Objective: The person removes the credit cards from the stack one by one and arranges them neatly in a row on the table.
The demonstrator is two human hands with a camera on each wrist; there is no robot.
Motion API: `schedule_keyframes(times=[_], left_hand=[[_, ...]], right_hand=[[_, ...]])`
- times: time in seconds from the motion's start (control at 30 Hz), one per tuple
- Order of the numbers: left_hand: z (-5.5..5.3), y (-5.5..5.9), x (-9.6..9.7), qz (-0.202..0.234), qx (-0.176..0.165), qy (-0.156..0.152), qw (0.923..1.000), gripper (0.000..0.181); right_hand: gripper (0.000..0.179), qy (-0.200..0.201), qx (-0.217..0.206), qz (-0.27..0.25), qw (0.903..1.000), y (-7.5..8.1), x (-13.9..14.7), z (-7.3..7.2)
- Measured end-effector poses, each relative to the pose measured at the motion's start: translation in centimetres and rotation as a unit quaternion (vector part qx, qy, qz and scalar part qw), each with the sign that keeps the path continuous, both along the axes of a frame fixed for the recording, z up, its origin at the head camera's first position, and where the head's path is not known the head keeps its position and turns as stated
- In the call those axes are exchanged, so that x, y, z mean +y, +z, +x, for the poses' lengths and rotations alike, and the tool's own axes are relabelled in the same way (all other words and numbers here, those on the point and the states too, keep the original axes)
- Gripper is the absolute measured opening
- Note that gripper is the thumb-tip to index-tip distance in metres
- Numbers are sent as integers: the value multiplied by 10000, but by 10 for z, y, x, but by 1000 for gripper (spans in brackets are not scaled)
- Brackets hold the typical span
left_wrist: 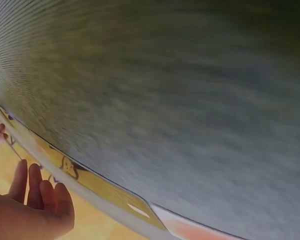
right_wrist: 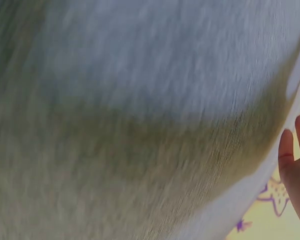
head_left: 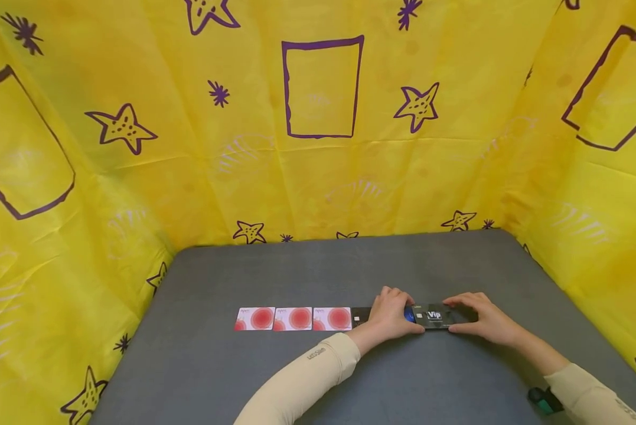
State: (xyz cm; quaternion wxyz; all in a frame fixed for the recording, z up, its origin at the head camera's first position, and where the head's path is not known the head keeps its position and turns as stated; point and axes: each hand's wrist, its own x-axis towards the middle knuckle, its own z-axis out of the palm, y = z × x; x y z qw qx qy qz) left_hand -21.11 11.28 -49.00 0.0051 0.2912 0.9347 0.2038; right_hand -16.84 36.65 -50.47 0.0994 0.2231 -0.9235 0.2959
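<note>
Three white and pink cards with red circles (head_left: 332, 319) lie edge to edge in a row on the grey table. A black card (head_left: 359, 317) continues the row, mostly covered by my left hand (head_left: 392, 314). Some blue shows beside that hand's fingers, over a part I cannot make out fully. At the right end is a dark Vip card (head_left: 434, 316). My left thumb and fingers pinch its left corners, and my right hand (head_left: 485, 319) pinches its right end at the top and bottom edges. Both wrist views show fingers only at the frame edge, without the Vip card.
The grey table (head_left: 275, 271) has a rounded far edge against yellow cloth (head_left: 318, 195) with drawn stars, which also hangs on both sides. A small black and green object (head_left: 545, 401) lies by the right sleeve (head_left: 583, 386).
</note>
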Motion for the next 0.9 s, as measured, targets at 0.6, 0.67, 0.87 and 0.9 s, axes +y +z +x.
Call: schedule_keyframes(times=[0.6, 0.67, 0.87, 0.9], left_hand=[[-4, -5, 32, -254, -31, 199, 9995, 51], [-3, -5, 33, -283, -45, 197, 9994, 50], [0, -7, 35, -332, 22, 151, 9993, 48], [0, -8, 35, -336, 32, 146, 9993, 48]], right_hand=[[50, 52, -66, 298, 9995, 9, 27, -2], [50, 87, -84, 308, 9995, 9, 29, -2], [49, -141, -413, 299, 9986, 7, 34, -1], [48, -174, -490, 299, 9982, 7, 34, -1]])
